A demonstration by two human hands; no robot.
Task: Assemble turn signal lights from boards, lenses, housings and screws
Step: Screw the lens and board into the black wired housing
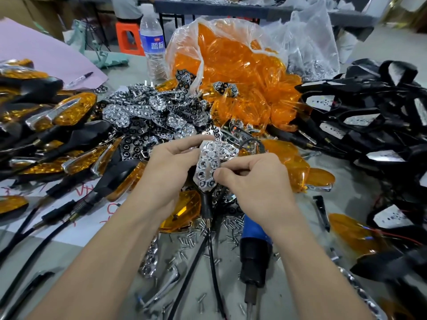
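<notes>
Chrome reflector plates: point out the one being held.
The reflector plate pinched between left hand and right hand; the others lie loose in the pile behind.

I see a grey tabletop [351, 199] under even light. Behind it stand an orange plastic stool [129, 36], a second dark table [231, 9], cardboard boxes [27, 10] and a pale floor [392, 45].

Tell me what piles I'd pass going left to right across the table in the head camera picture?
Finished amber lights → chrome reflectors → bag of orange lenses → black housings. The hands, in the middle, overlap the piles, so they are left out.
</notes>
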